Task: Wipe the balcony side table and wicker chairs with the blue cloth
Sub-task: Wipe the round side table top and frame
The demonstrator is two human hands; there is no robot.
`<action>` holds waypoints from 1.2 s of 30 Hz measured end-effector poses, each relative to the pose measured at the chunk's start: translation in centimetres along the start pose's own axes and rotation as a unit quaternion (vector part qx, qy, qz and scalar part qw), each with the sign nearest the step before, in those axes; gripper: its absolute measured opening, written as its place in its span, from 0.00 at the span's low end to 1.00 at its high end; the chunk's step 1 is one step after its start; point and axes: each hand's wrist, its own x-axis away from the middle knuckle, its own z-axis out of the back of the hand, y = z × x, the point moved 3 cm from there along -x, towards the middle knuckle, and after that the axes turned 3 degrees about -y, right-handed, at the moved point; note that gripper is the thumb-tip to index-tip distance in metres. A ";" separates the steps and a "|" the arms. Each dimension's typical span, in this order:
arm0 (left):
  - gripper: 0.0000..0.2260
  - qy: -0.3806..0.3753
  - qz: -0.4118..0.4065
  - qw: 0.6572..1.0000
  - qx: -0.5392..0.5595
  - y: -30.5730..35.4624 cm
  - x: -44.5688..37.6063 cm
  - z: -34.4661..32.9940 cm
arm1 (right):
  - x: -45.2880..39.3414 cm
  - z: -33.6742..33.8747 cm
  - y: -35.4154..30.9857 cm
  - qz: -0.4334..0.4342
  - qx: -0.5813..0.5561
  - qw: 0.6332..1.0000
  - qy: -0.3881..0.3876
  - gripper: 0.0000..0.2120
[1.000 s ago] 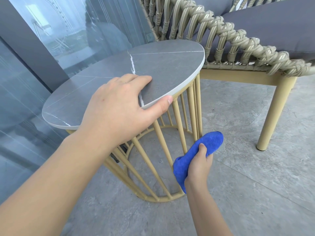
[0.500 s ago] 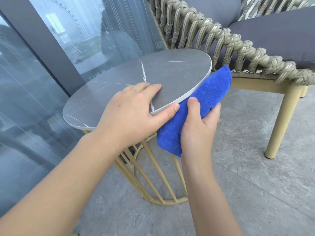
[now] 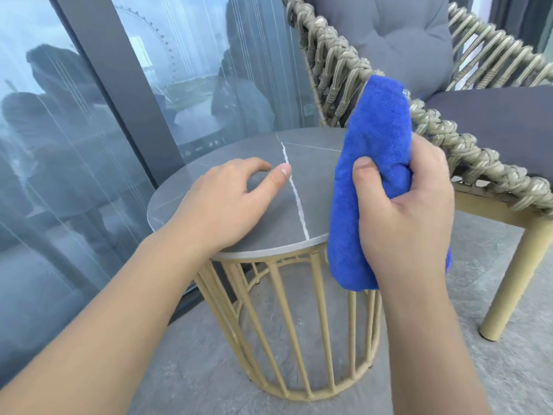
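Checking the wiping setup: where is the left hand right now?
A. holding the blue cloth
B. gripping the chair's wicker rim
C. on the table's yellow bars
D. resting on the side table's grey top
D: the left hand rests on the table top, fingers loosely bent, while the right hand alone grips the cloth.

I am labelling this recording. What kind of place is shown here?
Most likely a high-rise balcony: a glass railing panel looks out over a city, and a wicker chair with grey cushions stands beside a small round side table on stone floor tiles.
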 end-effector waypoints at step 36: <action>0.19 0.093 0.363 0.739 0.560 8.2 -4.3 21.6 | -17.4 -7.7 -23.4 -0.216 0.042 0.918 -0.331 0.03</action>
